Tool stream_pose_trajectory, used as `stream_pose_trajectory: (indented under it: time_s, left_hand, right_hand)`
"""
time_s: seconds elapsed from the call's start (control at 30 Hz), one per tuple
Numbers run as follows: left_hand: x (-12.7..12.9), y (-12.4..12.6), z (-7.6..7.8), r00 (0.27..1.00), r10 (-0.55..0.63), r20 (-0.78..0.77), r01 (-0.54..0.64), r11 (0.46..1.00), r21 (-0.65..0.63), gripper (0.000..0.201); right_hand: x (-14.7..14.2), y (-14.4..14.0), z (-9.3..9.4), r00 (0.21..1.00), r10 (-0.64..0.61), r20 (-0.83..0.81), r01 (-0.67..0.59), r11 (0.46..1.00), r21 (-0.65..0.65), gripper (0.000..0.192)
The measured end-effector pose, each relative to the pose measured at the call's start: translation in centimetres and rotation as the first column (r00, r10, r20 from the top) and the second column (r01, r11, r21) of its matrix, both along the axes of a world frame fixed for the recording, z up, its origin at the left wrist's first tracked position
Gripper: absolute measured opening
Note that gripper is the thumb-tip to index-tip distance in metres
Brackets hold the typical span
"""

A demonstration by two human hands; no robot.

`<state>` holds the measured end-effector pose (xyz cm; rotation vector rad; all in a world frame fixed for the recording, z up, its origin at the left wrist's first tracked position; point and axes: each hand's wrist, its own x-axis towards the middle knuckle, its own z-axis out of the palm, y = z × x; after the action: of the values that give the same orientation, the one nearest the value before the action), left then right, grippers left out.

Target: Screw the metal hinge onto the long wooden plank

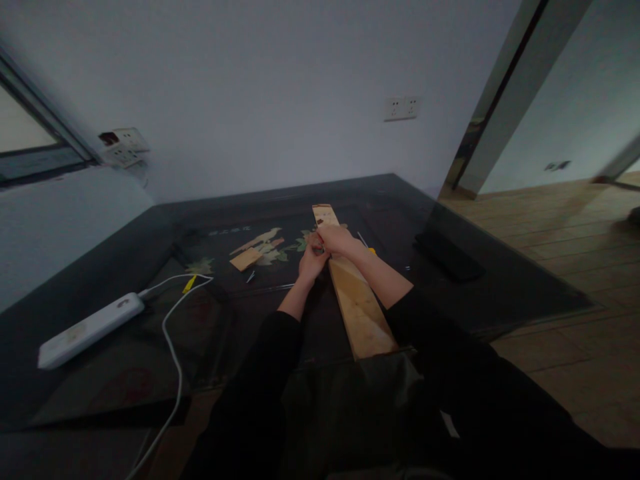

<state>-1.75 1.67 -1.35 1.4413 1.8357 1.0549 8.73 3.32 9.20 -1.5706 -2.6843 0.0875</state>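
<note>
Head view, dim room. A long pale wooden plank [357,300] lies on the dark glass-topped bench [500,293], running from the near edge at the person's lap away toward the far wall. Both hands meet over the plank's far third.

Right hand [337,239]: fingers curled down onto the plank's top face, pinching something small and dark where the two hands touch. The item is too small to identify.

Left hand [313,260]: at the plank's left edge, fingers bent in toward the same spot, touching the right hand. Whether it grips the small item or only steadies the plank, I cannot tell.

Progress, judged from layout: the work is at the far part of the plank, where some dark marks show beyond the hands. The near stretch of the plank looks bare and untouched, so most of its length seems left.

Around: a small tan wooden offcut [245,259] lies left of the hands, apart from the plank. A thin metal rod with a yellow end [364,243] lies just right of the right hand. A white power strip [90,329] with a white cable [173,347] sits near left; a small yellow piece [189,284] lies beside the cable. A flat black object [447,257] rests at right.

Containers: none visible on the bench.
</note>
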Motion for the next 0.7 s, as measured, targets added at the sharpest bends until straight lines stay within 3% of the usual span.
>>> stream_pose_trajectory:
  time_s: [0.27, 0.7]
  left_hand:
    - [0.1, -0.3, 0.5, 0.999, -0.002, 0.032, 0.002, 1.0, -0.003, 0.041]
    - [0.2, -0.1, 0.4, 0.999, 0.011, 0.037, -0.01, 1.0, -0.023, 0.038]
  right_hand:
    - [-0.5, 1.0, -1.9, 0.999, -0.047, -0.017, 0.048, 0.999, 0.026, 0.032]
    - [0.1, 0.6, -0.1, 1.0, 0.014, 0.004, -0.014, 1.0, 0.001, 0.026]
